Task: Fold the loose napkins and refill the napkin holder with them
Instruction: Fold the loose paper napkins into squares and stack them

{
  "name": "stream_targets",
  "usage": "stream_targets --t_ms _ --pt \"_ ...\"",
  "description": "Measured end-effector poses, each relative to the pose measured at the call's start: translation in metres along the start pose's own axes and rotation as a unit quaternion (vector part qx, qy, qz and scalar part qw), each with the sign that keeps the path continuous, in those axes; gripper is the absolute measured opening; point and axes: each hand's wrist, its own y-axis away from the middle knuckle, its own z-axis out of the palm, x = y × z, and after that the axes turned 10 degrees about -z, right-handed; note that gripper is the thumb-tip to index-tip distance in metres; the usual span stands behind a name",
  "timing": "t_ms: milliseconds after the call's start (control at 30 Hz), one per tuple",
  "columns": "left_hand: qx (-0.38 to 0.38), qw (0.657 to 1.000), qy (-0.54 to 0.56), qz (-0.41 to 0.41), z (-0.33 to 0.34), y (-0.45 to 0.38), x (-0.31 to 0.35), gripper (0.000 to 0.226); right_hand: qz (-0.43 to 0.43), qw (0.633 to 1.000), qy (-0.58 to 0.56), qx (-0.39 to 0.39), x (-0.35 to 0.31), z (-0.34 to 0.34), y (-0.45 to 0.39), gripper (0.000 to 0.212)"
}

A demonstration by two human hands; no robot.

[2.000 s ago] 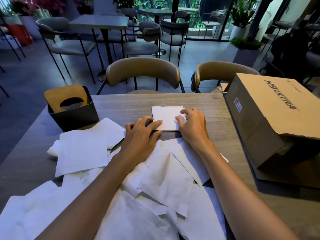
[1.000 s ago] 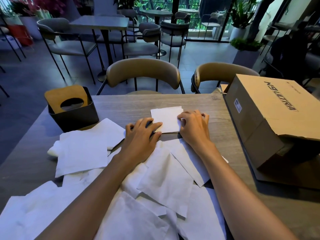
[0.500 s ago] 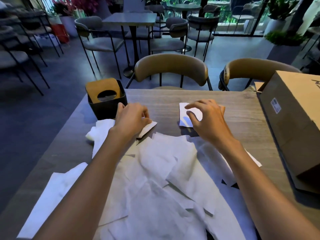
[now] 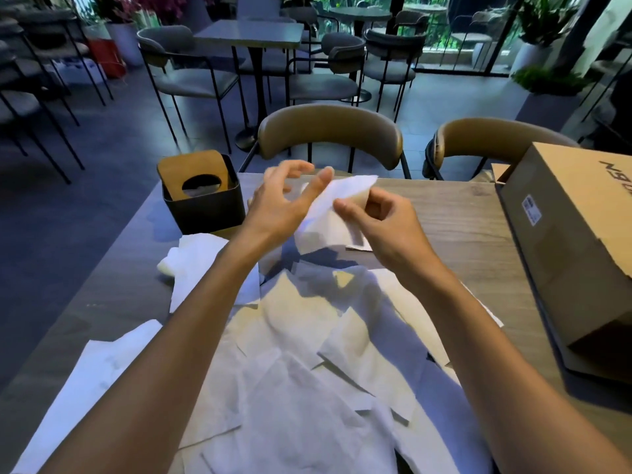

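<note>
- One napkin [image 4: 337,203] is in the air at the centre of the frame, lifted clear of the tabletop [image 4: 455,217] and not yet folded small.
- The right hand [image 4: 383,220] grips that napkin: its fingers [image 4: 345,212] are curled in and clamped on the paper's middle.
- The left hand [image 4: 284,196] is at the napkin's left edge with its fingers [image 4: 319,183] spread apart and mostly straight; the thumb appears to touch the sheet, but I cannot tell whether it pinches it.
- Many loose napkins [image 4: 307,354] lie flat and overlapping across the lower half of the frame, reaching from below the hands to the bottom edge, so most of the folding is left.
- A few more napkins [image 4: 195,258] lie bunched at centre left, just in front of the napkin holder [image 4: 201,196].
- The holder, a dark box with a wooden top plate and a round opening, stands at upper left of the tabletop; what shows through the opening is too dim to say how full it is.
- A small pale piece [image 4: 359,247] lies on the tabletop just under the right hand; it may be a folded napkin, though little of it shows.
- Judged from this, the task is at an early stage: perhaps one napkin folded, one in hand, and the refilling not visibly begun.
- A cardboard box [image 4: 574,241] sits at the right edge, apart from the napkins.
</note>
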Motion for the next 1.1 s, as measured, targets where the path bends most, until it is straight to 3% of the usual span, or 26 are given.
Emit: stream_targets --t_ms 100,267,367,433,533,667,767,933,1100 --pt "-0.108 0.98 0.084 -0.143 0.002 0.0 -0.001 0.054 -0.012 0.999 -0.026 0.024 -0.004 -0.017 -0.006 0.018" --pt "-0.226 0.941 0.186 -0.168 0.016 0.004 -0.006 0.046 0.017 0.997 -0.078 -0.021 -0.001 -0.047 -0.012 0.024" --pt "-0.302 0.92 0.207 -0.142 0.025 0.009 0.003 0.04 0.024 0.989 -0.126 -0.073 -0.001 -0.056 -0.016 0.029" --pt "-0.263 0.928 0.237 -0.12 0.034 0.008 0.008 0.036 0.026 0.993 -0.091 -0.069 0.004 -0.06 -0.018 0.032" --pt "-0.16 0.953 0.24 -0.096 0.05 -0.001 0.008 0.034 0.027 0.999 0.005 0.021 0.015 -0.069 -0.021 0.023" --pt "-0.131 0.974 0.176 -0.056 0.073 -0.008 0.008 0.02 0.049 0.991 0.114 0.053 0.029 -0.078 -0.02 0.028" --pt "-0.112 0.98 0.157 -0.051 0.081 -0.013 0.005 0.024 0.082 0.977 0.175 0.095 0.044 -0.083 -0.022 0.041" --pt "-0.057 0.99 0.104 -0.072 0.084 -0.024 -0.01 0.032 0.132 0.964 0.189 0.133 0.062 -0.086 -0.021 0.035" --pt "-0.081 0.992 0.069 -0.073 0.084 -0.027 -0.015 0.038 0.121 0.961 0.203 0.146 0.071 -0.083 -0.02 0.032"
